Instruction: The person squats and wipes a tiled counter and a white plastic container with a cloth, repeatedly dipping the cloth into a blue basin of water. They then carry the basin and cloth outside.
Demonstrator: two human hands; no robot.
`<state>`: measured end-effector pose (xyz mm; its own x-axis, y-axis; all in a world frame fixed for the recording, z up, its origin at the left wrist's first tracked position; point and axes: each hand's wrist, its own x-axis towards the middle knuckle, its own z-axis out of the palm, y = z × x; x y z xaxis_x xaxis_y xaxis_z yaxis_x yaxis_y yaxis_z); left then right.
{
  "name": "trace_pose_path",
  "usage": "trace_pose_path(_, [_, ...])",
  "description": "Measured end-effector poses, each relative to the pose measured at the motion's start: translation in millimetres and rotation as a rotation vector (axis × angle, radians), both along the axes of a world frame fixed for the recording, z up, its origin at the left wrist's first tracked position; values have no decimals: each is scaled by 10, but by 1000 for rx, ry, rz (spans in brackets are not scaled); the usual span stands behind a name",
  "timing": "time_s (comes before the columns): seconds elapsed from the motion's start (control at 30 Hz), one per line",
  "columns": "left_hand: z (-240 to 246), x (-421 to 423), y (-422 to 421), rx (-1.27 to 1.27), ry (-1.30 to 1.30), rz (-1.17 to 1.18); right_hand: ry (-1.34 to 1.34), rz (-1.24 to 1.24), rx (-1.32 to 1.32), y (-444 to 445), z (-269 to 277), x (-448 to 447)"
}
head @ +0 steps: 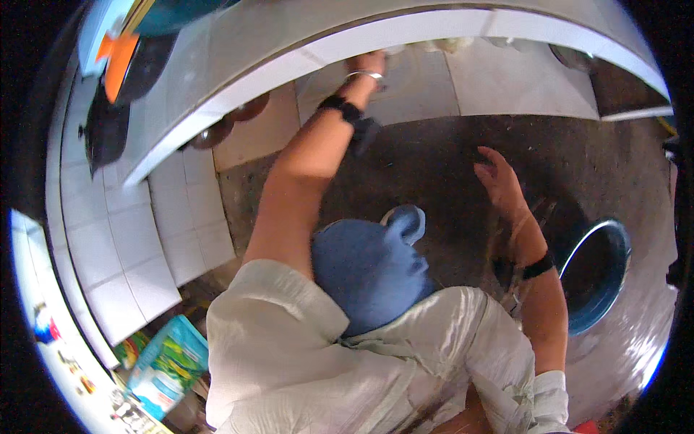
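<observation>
My left hand (pixel 371 62) reaches in beneath the white tiled edge of a counter (pixel 423 30). A bangle and a black wristband are on that arm. The counter edge hides the fingers, so what they hold cannot be seen. Pale, blurred items (pixel 458 44) lie just right of it, on or near a light shelf slab (pixel 417 89). My right hand (pixel 501 184) hangs over the dark floor (pixel 434 157), its fingers apart and nothing in them. To the right of the right forearm stands a blue bucket (pixel 623 260), dark inside.
Rounded dark metal vessels (pixel 214 135) sit under the counter at left. Black pans (pixel 108 127) and an orange object (pixel 116 65) are at the upper left. A teal and green packet (pixel 171 363) stands at lower left by the white tiled wall (pixel 124 238).
</observation>
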<state>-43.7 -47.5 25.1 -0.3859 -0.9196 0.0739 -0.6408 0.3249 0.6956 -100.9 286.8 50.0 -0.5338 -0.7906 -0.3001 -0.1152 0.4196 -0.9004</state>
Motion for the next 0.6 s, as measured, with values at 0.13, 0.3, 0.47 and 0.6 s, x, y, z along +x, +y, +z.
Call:
trace_pose_path(0.13, [12,-268,143,-41,106,-46,-42,47,125,6,101,56])
trace_pose_path(0.3, [-125,-184,-23,-96,-28,-31,-4,80,92,59,47,91])
trace_pose_path(0.47, [-312,-109,-111,-212,76,-68,-71,79,137,231,56,149])
trace_pose_path(0.6, [-408,307,-130,79,433,-148,-99,63,217,442,193,118])
